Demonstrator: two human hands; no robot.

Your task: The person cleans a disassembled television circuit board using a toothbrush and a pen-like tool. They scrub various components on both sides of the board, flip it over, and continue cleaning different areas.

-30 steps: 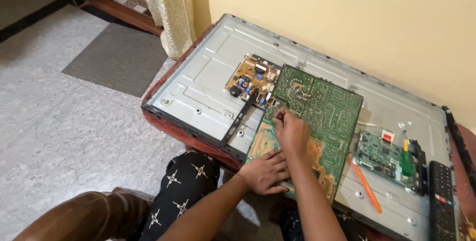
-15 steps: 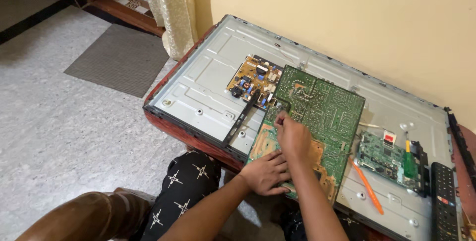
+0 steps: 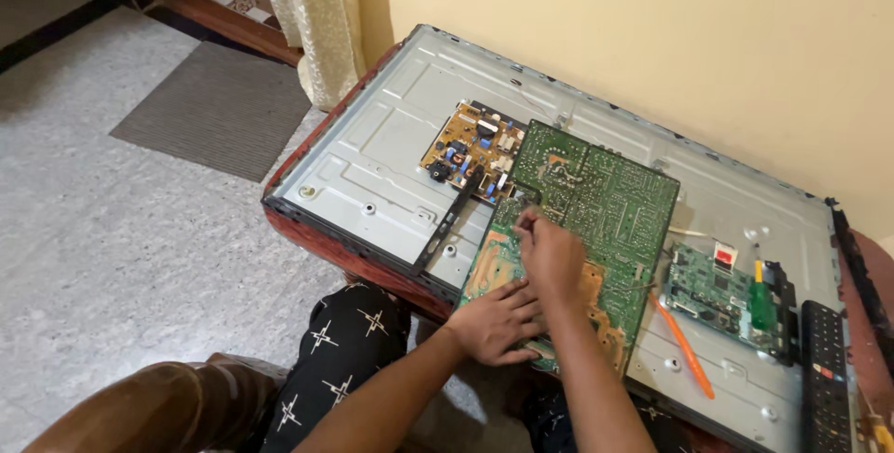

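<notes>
Head cam looking down: big green circuit board (image 3: pixel 596 220) lies tilted across the middle of the opened TV back panel (image 3: pixel 372 164), its near end hanging past the panel's front edge. Right hand (image 3: pixel 549 257) is on top of it, fingers pinched together on something small at the board's left edge; can't tell what. Left hand (image 3: pixel 494 323) lies flat with fingers spread, pressing the board's near corner just at the panel's front edge. Three boards total: the green one, a tan power board (image 3: pixel 470 146) partly tucked under its far left corner, and a smaller green board (image 3: pixel 717 290) toward the right end. One orange-handled tool (image 3: pixel 684 346) lies just right of the big board, one green-handled screwdriver (image 3: pixel 759 295) sits on the small board, and one black remote (image 3: pixel 824 365) lies at the right edge. Bare metal is open on the panel's left end and far right corner. Wall sits right behind the far edge.
</notes>
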